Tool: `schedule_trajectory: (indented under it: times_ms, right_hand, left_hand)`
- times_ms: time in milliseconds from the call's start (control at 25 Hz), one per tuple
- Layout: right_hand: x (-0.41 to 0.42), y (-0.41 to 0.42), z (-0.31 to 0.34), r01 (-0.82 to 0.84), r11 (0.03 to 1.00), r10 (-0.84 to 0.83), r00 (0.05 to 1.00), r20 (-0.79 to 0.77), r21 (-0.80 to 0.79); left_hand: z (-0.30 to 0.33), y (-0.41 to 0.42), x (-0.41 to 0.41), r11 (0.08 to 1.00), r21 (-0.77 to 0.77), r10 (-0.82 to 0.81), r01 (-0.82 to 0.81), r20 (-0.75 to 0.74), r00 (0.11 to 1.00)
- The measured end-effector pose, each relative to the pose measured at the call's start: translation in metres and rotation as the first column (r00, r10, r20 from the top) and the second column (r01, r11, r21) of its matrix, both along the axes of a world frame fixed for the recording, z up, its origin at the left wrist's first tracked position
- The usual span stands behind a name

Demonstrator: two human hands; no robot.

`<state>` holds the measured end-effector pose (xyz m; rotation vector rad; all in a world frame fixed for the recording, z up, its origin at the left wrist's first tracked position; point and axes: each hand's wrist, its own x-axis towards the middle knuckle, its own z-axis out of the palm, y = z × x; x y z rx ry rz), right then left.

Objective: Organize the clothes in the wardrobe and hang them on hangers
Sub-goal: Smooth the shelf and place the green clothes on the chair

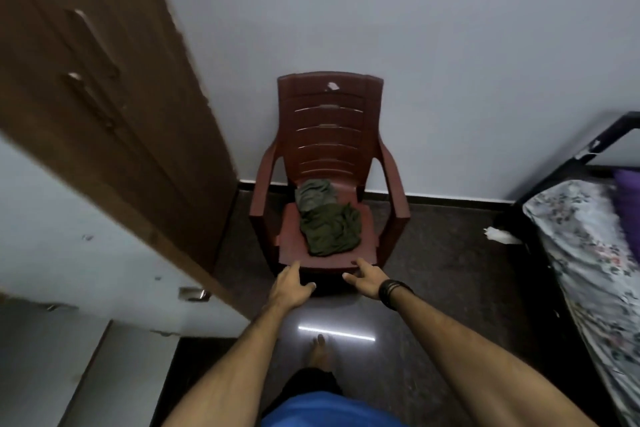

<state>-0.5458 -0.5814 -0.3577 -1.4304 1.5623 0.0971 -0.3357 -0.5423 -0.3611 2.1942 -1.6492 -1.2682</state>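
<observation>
A crumpled dark green garment (330, 229) lies on the seat of a red-brown plastic chair (329, 135). A grey garment (316, 194) is bunched just behind it, against the backrest. My left hand (291, 286) and my right hand (367, 279) reach forward side by side at the seat's front edge. Both have relaxed, spread fingers and hold nothing. Neither touches the clothes. The brown wardrobe (97, 97) stands at the left with its doors closed. No hanger is in view.
The chair stands against a pale wall. A bed (588, 246) with a floral sheet and a black frame fills the right side. A white scrap (500, 236) lies on the dark floor beside it. My bare foot (320, 354) is on the floor below.
</observation>
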Motion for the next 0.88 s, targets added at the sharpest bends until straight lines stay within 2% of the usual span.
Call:
schedule_trajectory:
  times_ms: [160, 320, 440, 560, 720, 800, 880]
  right_hand:
    - [-0.03, -0.084, 0.0, 0.079, 0.997, -0.079, 0.995, -0.058, -0.005]
    - [-0.037, -0.148, -0.016, 0.059, 0.997, -0.057, 0.998, -0.026, 0.055]
    - [-0.047, -0.204, -0.063, 0.013, 0.99, -0.009, 1.0, -0.025, 0.144]
    - [-0.053, -0.262, -0.123, 0.049, 0.966, -0.055, 0.998, 0.019, 0.254]
    - [-0.053, -0.317, -0.195, 0.204, 0.91, -0.226, 0.974, 0.018, 0.36]
    - [-0.05, -0.336, -0.239, 0.304, 0.857, -0.34, 0.94, 0.012, 0.417]
    - [-0.041, -0.343, -0.281, 0.324, 0.839, -0.387, 0.92, 0.062, 0.437]
  left_hand:
    - [-0.018, -0.074, -0.012, 0.997, 0.07, 0.037, -0.034, -0.041, 0.998]
    - [-0.037, -0.119, -0.019, 0.959, 0.162, 0.241, -0.232, -0.042, 0.97]
    - [-0.07, -0.157, -0.033, 0.9, 0.263, 0.366, -0.346, -0.027, 0.93]
    - [-0.107, -0.195, -0.045, 0.805, 0.327, 0.526, -0.495, -0.007, 0.851]
    - [-0.169, -0.239, -0.054, 0.701, 0.397, 0.636, -0.593, 0.029, 0.771]
    - [-0.208, -0.259, -0.054, 0.669, 0.417, 0.676, -0.615, 0.004, 0.737]
    - [-0.253, -0.274, -0.049, 0.609, 0.447, 0.741, -0.655, -0.027, 0.67]
